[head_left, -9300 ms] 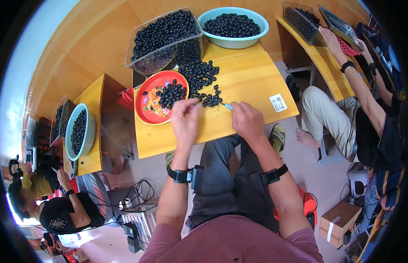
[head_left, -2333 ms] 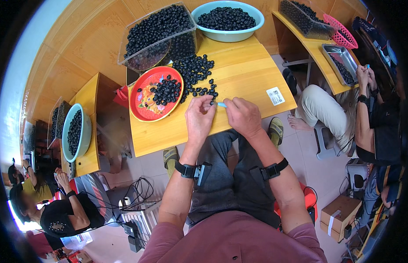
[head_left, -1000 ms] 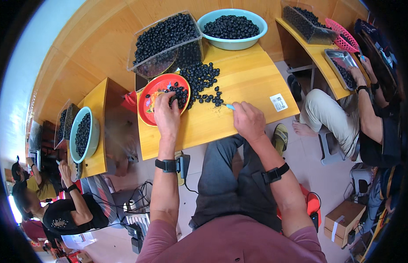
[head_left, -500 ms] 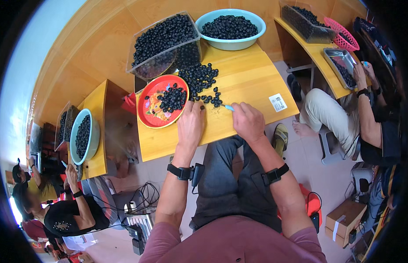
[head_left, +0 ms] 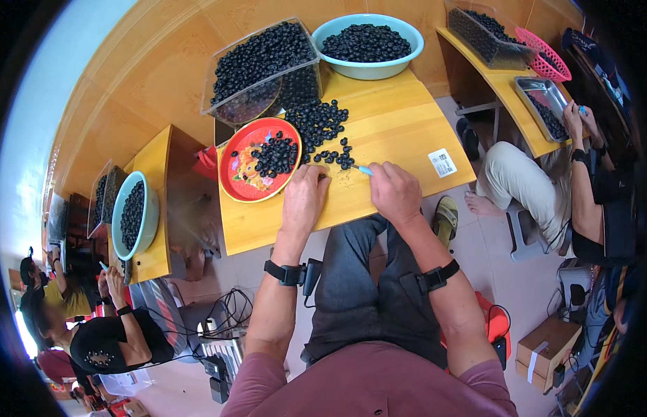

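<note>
My left hand (head_left: 304, 199) is closed beside the red tray, its thumb and fingertips pinching a small black berry-like ball (head_left: 322, 176). In my right hand (head_left: 395, 194) is a slim tool with a light blue handle (head_left: 366, 170) and a thin tip, which points left toward a few loose balls. The round red tray (head_left: 229, 186), with a flower pattern, holds a heap of the black balls. More balls (head_left: 318, 119) lie spread on the yellow wooden table (head_left: 389, 125) behind my hands.
A clear plastic bin (head_left: 264, 66) and a light blue basin (head_left: 368, 68), both full of black balls, stand at the table's back. People sit at tables on both sides, with a metal tray (head_left: 539, 85) on the right and another blue basin (head_left: 151, 221) on the left.
My left fingertips have shifted slightly around the small ball, which is now partly covered. The right hand with its tool has hardly moved.
</note>
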Demonstrator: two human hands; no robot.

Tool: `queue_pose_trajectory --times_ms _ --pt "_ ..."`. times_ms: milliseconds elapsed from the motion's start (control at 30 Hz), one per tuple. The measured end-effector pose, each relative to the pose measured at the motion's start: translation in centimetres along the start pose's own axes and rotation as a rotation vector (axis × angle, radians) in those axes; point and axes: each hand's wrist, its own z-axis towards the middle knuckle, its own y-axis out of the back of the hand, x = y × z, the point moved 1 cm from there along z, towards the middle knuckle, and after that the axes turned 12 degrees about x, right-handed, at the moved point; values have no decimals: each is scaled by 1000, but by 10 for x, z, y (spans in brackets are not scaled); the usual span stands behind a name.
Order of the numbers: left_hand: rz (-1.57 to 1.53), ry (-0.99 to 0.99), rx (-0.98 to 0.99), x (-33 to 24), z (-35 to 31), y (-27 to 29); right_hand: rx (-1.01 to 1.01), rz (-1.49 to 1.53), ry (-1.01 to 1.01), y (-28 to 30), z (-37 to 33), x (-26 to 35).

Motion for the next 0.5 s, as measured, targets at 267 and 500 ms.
queue_pose_trajectory --times_ms 267,500 --pt "-539 259 -77 -14 5 -18 -4 -35 -16 0 -3 -3" --pt "-754 330 -49 -14 4 -43 -13 -6 5 -3 -2 -4"
